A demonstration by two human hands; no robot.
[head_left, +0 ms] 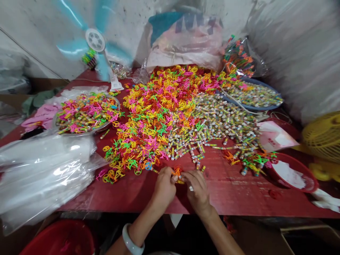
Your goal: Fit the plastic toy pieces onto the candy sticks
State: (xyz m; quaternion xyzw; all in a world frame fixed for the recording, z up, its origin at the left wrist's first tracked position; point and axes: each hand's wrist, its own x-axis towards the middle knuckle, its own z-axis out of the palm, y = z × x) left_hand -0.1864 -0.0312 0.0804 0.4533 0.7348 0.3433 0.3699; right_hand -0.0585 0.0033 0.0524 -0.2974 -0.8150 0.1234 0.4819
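Note:
Both hands meet near the front edge of the red table [228, 191]. My left hand [165, 184] is closed, its thumb and fingers pinching a small orange plastic piece [177, 171]. Close against it, my right hand [197, 187] is also closed, fingertips at the right side of that piece; what exactly they grip is hidden. Just beyond the hands lies a big heap of coloured plastic pieces [148, 124] in yellow, pink, orange and green. To its right spreads a pile of small wrapped tubes [225, 120] with white ends.
Clear plastic bags [47, 170] lie at the left, below a bowl [117, 106] of mixed pieces. A blue fan [95, 40] spins behind. At right stand a blue basin [276, 102] of tubes, a red basket [310, 180] holding white paper, and a yellow fan [324, 138].

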